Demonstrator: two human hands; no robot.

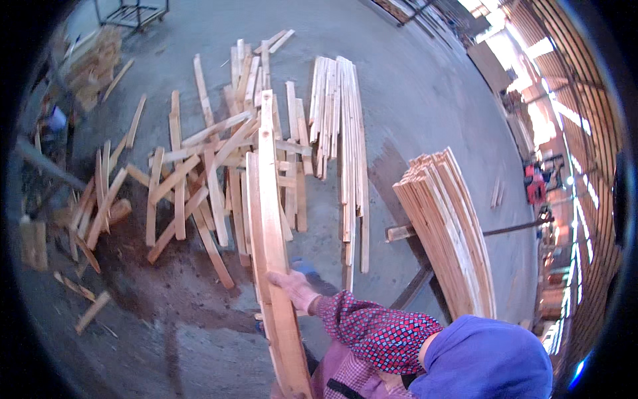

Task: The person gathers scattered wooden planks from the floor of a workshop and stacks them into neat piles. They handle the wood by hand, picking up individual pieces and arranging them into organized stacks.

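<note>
Neither of my hands shows in the head view. At the lower right a person in a blue-purple hood (488, 359) bends over, one patterned sleeve (385, 329) reaching left. That person's bare hand (292, 287) grips the edge of a long wooden board (274, 219), which runs from the lower edge toward the pile. Along its left side lies another long board face (254, 199); whether it is a separate piece I cannot tell. Behind the hand is a small blue patch (304, 266), too blurred to name.
Loose wooden slats (216, 169) lie crisscross on the concrete floor (212, 40). Beside them is a row of long, narrow strips (349, 133). A tall stack of boards (448, 226) rests on a metal frame (413, 287) at right. A wheeled metal cart (135, 14) stands far left.
</note>
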